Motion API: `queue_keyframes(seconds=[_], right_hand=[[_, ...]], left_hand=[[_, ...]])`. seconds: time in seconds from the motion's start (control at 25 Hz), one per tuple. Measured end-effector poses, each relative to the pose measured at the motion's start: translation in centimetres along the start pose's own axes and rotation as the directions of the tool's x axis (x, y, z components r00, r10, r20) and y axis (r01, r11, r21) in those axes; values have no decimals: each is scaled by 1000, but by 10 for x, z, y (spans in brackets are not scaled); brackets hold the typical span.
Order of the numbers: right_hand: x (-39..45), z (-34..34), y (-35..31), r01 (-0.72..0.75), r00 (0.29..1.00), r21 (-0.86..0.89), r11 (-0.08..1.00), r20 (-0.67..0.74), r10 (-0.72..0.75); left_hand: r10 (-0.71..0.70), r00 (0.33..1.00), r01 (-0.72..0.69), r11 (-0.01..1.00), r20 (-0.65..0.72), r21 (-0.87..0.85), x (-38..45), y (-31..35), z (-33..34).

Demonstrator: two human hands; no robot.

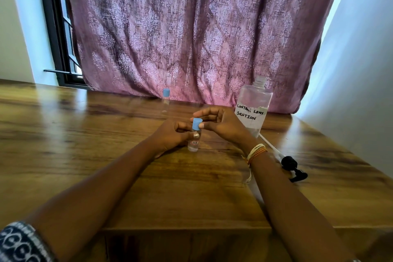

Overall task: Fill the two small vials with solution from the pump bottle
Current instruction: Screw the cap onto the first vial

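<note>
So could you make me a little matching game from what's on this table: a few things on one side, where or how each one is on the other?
Things:
1. near vial
2. far vial
3. big bottle
4. black pump head

States:
A. lying on the table, off its bottle
B. standing alone by the curtain, capped
C. held by both hands
D. standing open, without a top

Pairs: 1-C, 2-B, 3-D, 4-A

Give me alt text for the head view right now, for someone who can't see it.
Over a wooden table, the left hand grips a small vial while the right hand pinches its blue cap. A second capped vial stands behind; the open solution bottle stands right, its pump lying on the table.
</note>
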State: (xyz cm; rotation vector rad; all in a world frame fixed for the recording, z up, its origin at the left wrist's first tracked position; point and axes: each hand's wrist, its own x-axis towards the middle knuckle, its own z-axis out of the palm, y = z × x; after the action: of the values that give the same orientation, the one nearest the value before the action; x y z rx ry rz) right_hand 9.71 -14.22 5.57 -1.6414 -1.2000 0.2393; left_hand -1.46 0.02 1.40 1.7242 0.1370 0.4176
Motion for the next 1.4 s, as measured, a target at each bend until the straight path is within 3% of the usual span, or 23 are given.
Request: queue_keyframes(seconds=[0.24,0.4,0.52,0.72,0.88,1.0,1.32,1.4], right_hand=[[-4,12,-7,24,991,-82,996,-127,-35],[-2,9,2,-64,997,-27,998,31,65],[-2,14,17,-166,979,-109,980,101,177],[1,28,32,-267,962,-67,961,-75,262],[19,31,49,-305,931,-142,942,-254,263],[38,27,53,-325,916,-192,926,-309,257],[49,25,55,-426,871,-192,884,-350,344],[39,37,48,-451,839,-181,874,-421,346]], left_hand=[[92,987,-64,978,-133,201,-1,3,3],[124,990,-107,972,-68,209,-2,2,-4],[89,995,-75,965,-46,251,-1,-4,-9],[47,996,-19,944,-79,328,4,-7,-9],[132,963,-9,888,-236,459,11,-14,-20],[163,935,27,854,-317,520,18,-20,-35],[64,925,90,921,-376,379,21,-24,-41],[91,903,84,920,-419,382,22,-24,-42]])
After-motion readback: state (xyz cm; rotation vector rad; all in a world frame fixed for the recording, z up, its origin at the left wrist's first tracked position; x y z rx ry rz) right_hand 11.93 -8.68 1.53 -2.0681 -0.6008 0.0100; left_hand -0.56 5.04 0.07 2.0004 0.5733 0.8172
